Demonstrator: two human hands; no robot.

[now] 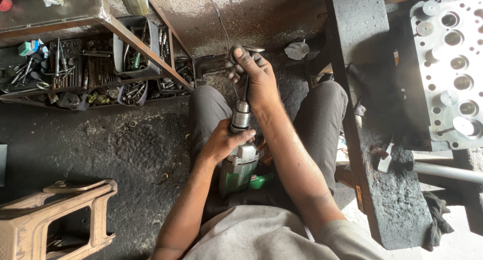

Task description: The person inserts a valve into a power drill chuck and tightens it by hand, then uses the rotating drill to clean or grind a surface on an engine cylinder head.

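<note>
I sit with a green and grey electric drill resting between my knees, its metal chuck pointing away from me. My left hand wraps the drill body just below the chuck. A thin engine valve is clamped in the chuck by its stem, its round head at the far end. My right hand closes over the valve head and the upper stem. A thin cable runs off across the floor beyond it.
A metal-frame shelf full of tools and small parts stands at the upper left. A brown plastic stool lies at the lower left. To the right, a dark bench carries a grey cylinder head with loose valves.
</note>
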